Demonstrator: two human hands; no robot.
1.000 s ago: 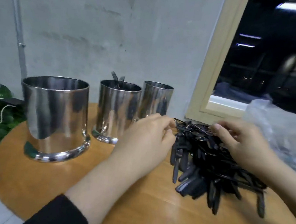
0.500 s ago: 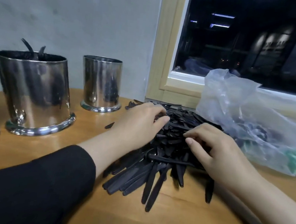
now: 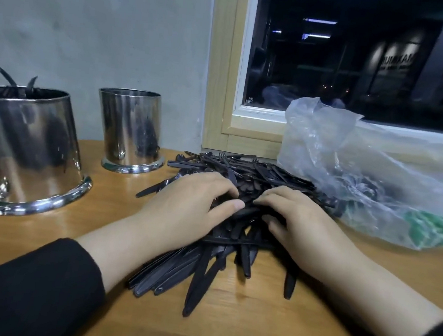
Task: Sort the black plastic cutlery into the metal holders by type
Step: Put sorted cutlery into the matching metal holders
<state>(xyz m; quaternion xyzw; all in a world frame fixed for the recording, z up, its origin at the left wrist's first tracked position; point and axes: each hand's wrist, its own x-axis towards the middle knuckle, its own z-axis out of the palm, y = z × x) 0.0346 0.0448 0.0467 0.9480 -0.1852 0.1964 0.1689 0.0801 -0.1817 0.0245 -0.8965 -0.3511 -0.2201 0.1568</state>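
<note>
Heap of black plastic cutlery (image 3: 244,175), forks and long handles tangled, lying on the table. Large polished metal cylinder holder (image 3: 27,149) at left, upright, two black handles protruding above its rim. Smaller polished metal cylinder holder (image 3: 130,129) upright behind, near the heap.

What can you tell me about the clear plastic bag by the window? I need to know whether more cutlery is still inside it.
The plastic bag is thin, clear and crumpled, lying slumped on the wooden table at the right, against the window frame. Its puffed top stands up in front of the sill. Dark shapes show through its middle, possibly more cutlery, though too blurred to be sure; something green shows at its right end. Its left edge meets the cutlery pile. Neither hand touches it.
</note>
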